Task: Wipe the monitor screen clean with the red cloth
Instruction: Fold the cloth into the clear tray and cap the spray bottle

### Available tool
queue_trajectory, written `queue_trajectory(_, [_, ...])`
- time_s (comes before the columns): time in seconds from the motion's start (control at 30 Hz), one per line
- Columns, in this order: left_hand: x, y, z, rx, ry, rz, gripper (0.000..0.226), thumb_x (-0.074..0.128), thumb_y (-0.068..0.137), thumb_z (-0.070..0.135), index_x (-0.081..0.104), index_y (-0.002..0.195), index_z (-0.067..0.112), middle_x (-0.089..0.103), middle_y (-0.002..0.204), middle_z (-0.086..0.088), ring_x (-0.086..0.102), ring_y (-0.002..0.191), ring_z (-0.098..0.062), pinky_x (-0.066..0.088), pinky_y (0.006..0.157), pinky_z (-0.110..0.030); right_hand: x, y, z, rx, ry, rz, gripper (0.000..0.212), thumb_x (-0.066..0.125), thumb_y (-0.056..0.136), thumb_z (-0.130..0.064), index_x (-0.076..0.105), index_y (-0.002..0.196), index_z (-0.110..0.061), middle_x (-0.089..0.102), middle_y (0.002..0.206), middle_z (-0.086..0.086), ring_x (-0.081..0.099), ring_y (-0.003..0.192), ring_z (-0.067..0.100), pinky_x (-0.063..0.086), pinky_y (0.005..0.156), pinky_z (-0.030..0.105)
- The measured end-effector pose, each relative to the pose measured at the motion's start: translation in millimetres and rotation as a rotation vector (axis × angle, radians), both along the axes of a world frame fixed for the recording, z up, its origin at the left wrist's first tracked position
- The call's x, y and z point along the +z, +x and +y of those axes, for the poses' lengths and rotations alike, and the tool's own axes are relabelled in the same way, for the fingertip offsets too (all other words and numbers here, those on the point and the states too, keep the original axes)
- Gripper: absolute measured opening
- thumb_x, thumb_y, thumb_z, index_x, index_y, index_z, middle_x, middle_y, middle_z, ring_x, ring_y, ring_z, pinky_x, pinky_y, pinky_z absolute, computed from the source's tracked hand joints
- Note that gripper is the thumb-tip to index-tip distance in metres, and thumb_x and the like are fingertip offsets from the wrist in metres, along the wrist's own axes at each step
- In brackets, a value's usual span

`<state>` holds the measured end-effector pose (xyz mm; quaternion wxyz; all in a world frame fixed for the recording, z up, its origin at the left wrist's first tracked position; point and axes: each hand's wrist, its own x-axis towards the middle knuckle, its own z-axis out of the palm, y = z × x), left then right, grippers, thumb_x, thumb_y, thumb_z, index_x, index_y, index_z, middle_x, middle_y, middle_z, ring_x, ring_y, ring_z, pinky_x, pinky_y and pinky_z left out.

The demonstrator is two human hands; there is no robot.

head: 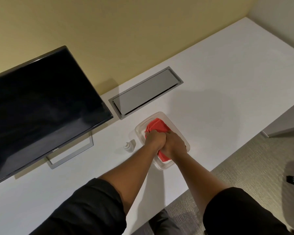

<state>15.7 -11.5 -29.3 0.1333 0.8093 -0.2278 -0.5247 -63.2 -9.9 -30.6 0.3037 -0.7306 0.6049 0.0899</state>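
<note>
Both hands are pressing together over the cloth, hiding its middle — only a folded red end beyond the knuckles and a corner near the wrists are showing. The left hand is clenching the cloth's bunched edge; the right hand is closing over it too, fingers out of sight. The cloth is lying in a clear, round-cornered plastic tray on the smooth white desk. A small pale bottle is standing just left of the tray. The monitor — glossy, dark, cut off at the left — is sitting well apart on a grey frame stand. A grey cable hatch is lying flush behind the tray.
</note>
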Motion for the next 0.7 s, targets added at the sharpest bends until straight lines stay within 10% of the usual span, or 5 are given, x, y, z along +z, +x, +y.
queue_trajectory(0.23, [52, 20, 9, 0.044, -0.139, 0.008, 0.032, 0.042, 0.099, 0.018, 0.063, 0.119, 0.005, 0.067, 0.115, -0.015, 0.064, 0.106, -0.031, 0.052, 0.097, -0.038, 17, 16, -3, 0.079, -0.159, -0.09, 0.034, 0.062, 0.092, -0.033, 0.06, 0.122, -0.017, 0.066, 0.117, 0.003, 0.064, 0.107, 0.021, 0.049, 0.099, 0.036])
queue_trajectory(0.43, [67, 63, 38, 0.144, -0.341, -0.083, 0.026, 0.054, 0.083, 0.014, 0.076, 0.095, 0.023, 0.072, 0.104, 0.004, 0.066, 0.097, -0.02, 0.056, 0.093, -0.039, 17, 45, -4, 0.199, -0.174, -0.368, 0.007, 0.064, 0.086, -0.008, 0.069, 0.092, -0.007, 0.064, 0.079, -0.003, 0.06, 0.07, 0.012, 0.049, 0.067, 0.021])
queue_trajectory(0.7, [63, 104, 72, 0.341, -0.398, -0.234, 0.033, 0.047, 0.093, 0.01, 0.067, 0.115, 0.026, 0.064, 0.125, 0.004, 0.059, 0.108, -0.018, 0.049, 0.087, -0.027, 23, 76, 16, 0.161, 0.101, -0.49, 0.068, 0.078, 0.08, -0.028, 0.047, 0.138, -0.01, 0.055, 0.136, 0.003, 0.055, 0.12, 0.021, 0.045, 0.098, 0.028])
